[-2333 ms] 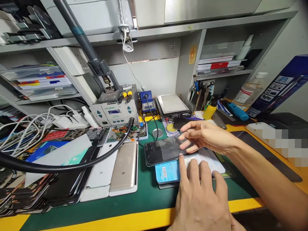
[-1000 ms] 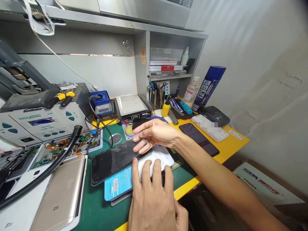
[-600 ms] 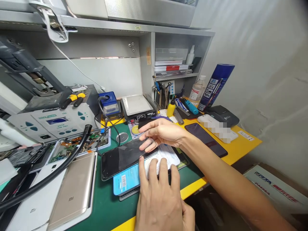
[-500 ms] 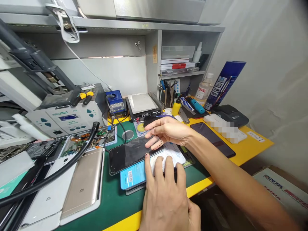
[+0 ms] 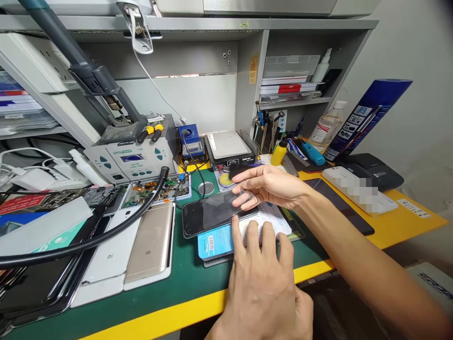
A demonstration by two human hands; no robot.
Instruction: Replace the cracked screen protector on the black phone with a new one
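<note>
A black phone with a glossy dark face lies slightly tilted, partly over a blue and white packet. From the right, my right hand reaches over the phone's right end, palm partly showing and fingers apart; a thin dark loop shows by one finger. Below it, my left hand is seen from the back, its fingers spread and their tips at the white part of the packet. A perforated plate shows under the packet. Whatever lies beneath my left palm is hidden.
White and gold phone backs lie left, under a black hose. Behind are a board tray, a hot-air station and a heating plate. A dark tablet lies right.
The view has turned left, so the bench and both hands appear shifted to the right. Both hands keep nearly the same pose around the phone and packet.
</note>
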